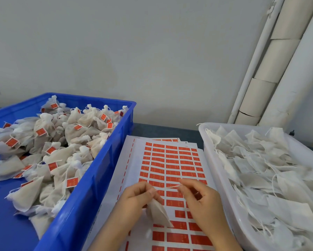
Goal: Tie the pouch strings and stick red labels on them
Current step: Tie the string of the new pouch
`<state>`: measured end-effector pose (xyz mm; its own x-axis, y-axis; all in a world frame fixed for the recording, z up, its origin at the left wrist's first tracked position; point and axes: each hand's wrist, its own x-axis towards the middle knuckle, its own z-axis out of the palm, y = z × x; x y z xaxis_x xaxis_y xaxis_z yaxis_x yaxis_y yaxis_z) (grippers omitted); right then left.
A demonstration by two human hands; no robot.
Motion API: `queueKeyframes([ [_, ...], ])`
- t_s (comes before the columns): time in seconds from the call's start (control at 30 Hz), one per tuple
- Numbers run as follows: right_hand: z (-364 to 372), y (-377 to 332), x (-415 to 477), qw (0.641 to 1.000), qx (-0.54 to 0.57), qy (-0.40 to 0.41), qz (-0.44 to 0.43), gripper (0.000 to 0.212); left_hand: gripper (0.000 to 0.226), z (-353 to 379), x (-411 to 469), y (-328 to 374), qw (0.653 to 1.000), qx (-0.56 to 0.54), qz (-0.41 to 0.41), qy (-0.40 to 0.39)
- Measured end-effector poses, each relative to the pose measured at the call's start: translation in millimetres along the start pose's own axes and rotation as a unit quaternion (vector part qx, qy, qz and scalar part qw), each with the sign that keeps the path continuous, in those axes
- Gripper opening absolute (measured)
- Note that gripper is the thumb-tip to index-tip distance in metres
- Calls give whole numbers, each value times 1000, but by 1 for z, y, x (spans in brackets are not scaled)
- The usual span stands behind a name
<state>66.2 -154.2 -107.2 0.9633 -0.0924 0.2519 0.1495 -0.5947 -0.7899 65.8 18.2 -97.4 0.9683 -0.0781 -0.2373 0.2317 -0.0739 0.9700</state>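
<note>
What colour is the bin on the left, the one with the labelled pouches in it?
The bin is bright blue, plain with no pattern; the head view shows it clearly.

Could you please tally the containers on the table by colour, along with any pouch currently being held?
Blue crate: 1
Translucent white tub: 1
Held pouch: 1
Total: 3

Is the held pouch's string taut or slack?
Taut: the string runs straight between the left hand and the right hand; the pouch hangs below the left.
</note>
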Motion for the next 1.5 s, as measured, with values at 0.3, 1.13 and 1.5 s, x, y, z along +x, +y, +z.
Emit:
queueKeyframes([
  [0.3, -3, 14, 5, 997, -18, -19, 70, 14, 21, -7, 10, -3, 967, -80, 62, 232],
  [1.13, 22, 6, 0, 992, -70, -90, 62, 29, 40, -7, 7, -8, 913, 379, -44, 143],
  [1.5, 48, -19, 13, 982, -28, -186, -19, 30, 27, -23, 10, -9, 967, 146, -32, 206],
])
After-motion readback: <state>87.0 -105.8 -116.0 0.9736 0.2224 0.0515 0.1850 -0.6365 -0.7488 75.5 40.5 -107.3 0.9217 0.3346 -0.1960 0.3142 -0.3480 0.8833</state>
